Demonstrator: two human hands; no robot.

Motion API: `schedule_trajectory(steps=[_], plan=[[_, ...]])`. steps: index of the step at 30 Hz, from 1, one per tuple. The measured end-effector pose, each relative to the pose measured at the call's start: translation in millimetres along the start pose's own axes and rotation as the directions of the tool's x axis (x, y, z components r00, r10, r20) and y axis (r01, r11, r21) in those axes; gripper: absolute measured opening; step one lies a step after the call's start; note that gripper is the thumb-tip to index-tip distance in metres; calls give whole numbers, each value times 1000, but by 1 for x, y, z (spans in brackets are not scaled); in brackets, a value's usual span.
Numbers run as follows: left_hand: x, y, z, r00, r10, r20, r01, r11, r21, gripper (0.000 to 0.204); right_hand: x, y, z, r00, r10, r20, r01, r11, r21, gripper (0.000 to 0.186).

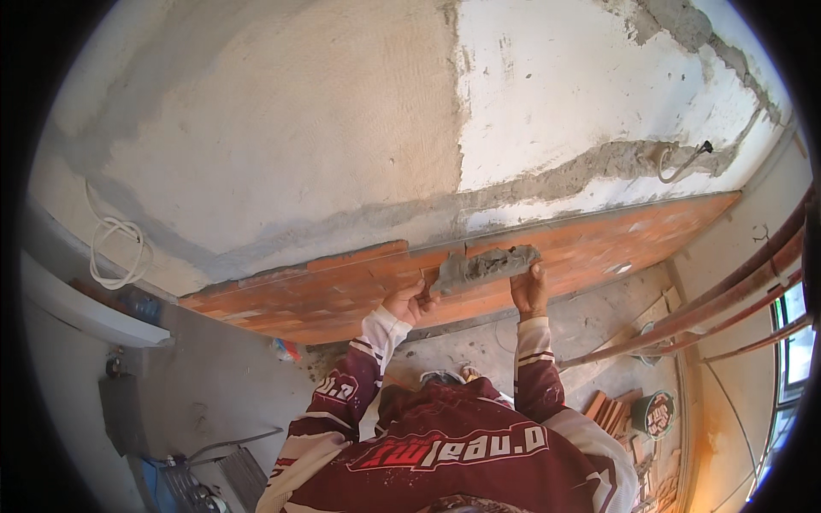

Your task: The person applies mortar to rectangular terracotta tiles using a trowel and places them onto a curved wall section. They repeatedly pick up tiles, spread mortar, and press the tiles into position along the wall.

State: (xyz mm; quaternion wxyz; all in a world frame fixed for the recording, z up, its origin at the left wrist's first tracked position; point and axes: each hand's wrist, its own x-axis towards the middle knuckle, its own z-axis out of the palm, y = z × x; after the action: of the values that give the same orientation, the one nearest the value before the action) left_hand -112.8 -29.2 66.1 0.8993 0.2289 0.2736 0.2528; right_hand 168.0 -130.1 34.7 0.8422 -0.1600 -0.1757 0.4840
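A long narrow tile (484, 267) spread with lumpy grey mortar is held in front of me, its mortar face showing. My left hand (410, 302) is closed on its left end, thumb and fingers pinching the edge. At the opposite end, my right hand (529, 292) grips the tile with the fingers up along its edge. Just beyond the hands, orange-red brick tiles (329, 295) cover the lower part of the wall. A thin string line (301, 271) runs along their top. The top row steps up at the left of the held tile.
Above the tiles rises a patchy plastered wall (342, 128). White cable (118, 252) hangs coiled at left; another cable stub (680, 162) sticks out at right. Stacked tiles (611, 410) and a dark bucket (654, 415) stand at lower right. Reddish poles (735, 295) cross the right side.
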Motion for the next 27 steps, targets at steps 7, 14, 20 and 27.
schedule_trajectory(steps=[7, 14, 20, 27], plan=[[7, 21, 3, 883, 465, -63, -172, 447, 878, 22, 8, 4, -12, 998, -68, -8, 68, 995, 68, 52], [19, 46, 41, 687, 563, 460, -3, -630, 776, 24, 3, 17, -17, 984, -131, -121, 140, 988, 64, 43], [35, 57, 27, 717, 443, 537, 22, -785, 619, 8, 8, 33, -12, 979, -129, -160, 139, 989, 57, 31], [13, 67, 50, 542, 508, 670, -105, -749, 654, 2, 25, 41, -7, 960, -134, -247, 140, 990, 7, 31]])
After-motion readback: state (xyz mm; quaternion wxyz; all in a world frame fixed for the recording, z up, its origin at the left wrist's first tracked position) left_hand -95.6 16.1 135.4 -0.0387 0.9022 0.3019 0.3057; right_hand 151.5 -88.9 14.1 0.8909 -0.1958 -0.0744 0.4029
